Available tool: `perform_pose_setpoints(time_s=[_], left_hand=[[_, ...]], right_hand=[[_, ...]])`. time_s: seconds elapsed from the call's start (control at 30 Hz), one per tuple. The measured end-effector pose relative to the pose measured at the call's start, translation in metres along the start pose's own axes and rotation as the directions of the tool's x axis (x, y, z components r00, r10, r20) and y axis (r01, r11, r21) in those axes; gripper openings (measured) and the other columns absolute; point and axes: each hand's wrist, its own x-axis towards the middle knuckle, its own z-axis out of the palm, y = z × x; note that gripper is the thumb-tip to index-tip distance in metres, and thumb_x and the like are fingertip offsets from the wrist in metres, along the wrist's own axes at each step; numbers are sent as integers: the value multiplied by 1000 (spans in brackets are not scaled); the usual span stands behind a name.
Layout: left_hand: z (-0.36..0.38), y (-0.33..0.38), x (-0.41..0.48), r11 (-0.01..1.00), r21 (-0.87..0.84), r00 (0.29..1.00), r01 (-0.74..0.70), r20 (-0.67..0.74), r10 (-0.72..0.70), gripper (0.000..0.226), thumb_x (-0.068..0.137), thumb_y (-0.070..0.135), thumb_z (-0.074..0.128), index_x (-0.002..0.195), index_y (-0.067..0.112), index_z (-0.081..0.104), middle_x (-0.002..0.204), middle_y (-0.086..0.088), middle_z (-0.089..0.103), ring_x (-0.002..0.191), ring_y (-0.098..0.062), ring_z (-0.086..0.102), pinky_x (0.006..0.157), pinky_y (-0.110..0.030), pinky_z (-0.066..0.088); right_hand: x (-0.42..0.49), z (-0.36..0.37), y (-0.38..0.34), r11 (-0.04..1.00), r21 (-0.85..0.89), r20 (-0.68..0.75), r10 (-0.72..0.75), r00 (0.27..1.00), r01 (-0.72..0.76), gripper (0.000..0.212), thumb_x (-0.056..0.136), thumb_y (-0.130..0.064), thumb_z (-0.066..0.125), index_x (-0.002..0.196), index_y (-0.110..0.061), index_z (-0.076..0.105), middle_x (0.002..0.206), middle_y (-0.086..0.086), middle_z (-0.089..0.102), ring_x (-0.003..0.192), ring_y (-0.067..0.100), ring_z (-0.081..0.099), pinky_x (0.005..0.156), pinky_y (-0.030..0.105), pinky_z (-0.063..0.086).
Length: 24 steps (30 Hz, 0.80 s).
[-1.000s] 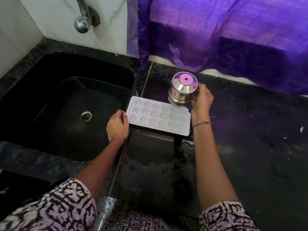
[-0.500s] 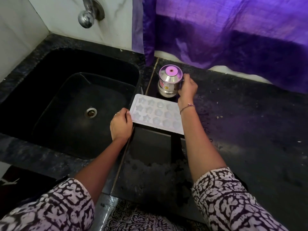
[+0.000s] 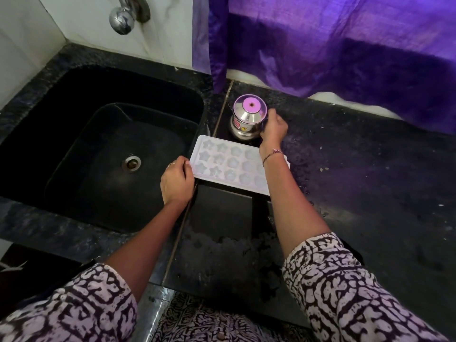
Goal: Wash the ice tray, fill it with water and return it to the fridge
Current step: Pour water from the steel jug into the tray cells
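Observation:
A white ice tray [image 3: 229,164] with star and flower moulds lies flat on the dark counter just right of the sink. My left hand [image 3: 176,180] grips the tray's left short edge, thumb on top. A small steel pot [image 3: 248,119] with a pink-lit top stands upright on the counter right behind the tray. My right hand [image 3: 274,130] holds the pot at its right side, fingers curled round it, and my right forearm crosses over the tray's right end.
A black sink [image 3: 103,154] with a steel drain [image 3: 131,163] fills the left. A chrome tap [image 3: 123,17] sticks out of the white wall above it. A purple curtain [image 3: 345,45] hangs along the back. The black counter [image 3: 370,193] stretches right, wet in front.
The pot has come down from above the tray and now stands on the counter behind it, my right hand still on it. The left hand stays at the tray's edge.

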Motion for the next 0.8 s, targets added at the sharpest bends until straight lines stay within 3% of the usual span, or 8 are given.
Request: perform_pose_setpoints(time_s=[0.3,0.4,0.47,0.53,0.63,0.73,0.8], left_hand=[[0,-2,1,1000,-7,1000,-6,4,6,19,95,16,42,92,6,57,91,-13,64,85,-29,57,68,-31,34],[0,-2,0,1000,-15,1000,-7,3,7,19,95,17,42,92,6,57,89,-13,63,84,-28,57,67,-31,34],[0,-1,0,1000,-22,1000,-6,4,6,19,95,16,41,91,6,57,89,-12,63,83,-27,56,66,-31,34],[0,-1,-1,1000,-26,1000,-4,4,4,19,95,16,42,90,6,57,88,-12,63,83,-26,56,66,-31,33],[-1,0,-1,1000,-26,1000,-1,-1,1,19,95,15,42,91,6,57,88,-12,64,80,-23,54,67,-30,33],[-1,0,-1,1000,-30,1000,-5,-3,5,19,95,15,42,91,5,57,89,-12,64,80,-23,53,67,-31,33],[-2,0,-1,1000,-25,1000,-7,-5,7,19,95,15,42,92,5,57,89,-13,64,82,-25,55,67,-31,33]], right_hand=[[-8,2,0,983,-164,-37,-87,996,80,43,84,-19,55,43,-19,41,47,-3,33,57,18,28,58,36,27],[-11,-3,-2,977,-197,-13,-91,996,87,36,88,-24,55,54,-12,55,52,-1,43,58,14,35,61,33,32],[-13,-4,-4,969,-219,-2,-113,994,110,33,90,-27,53,72,-2,65,62,8,56,64,14,45,66,32,39],[-14,-5,-5,957,-262,10,-128,992,126,34,92,-30,52,76,-4,64,70,8,61,70,14,50,71,32,43],[-14,-8,-7,932,-334,31,-139,990,141,32,94,-37,49,69,-17,51,81,3,58,76,16,51,76,33,42],[-18,-14,-10,896,-400,48,-188,981,191,28,96,-36,47,93,-10,56,109,9,55,88,16,51,78,27,37],[-23,-19,-12,873,-427,44,-240,970,235,31,96,-32,48,105,-3,54,114,10,50,89,16,50,77,24,37]])
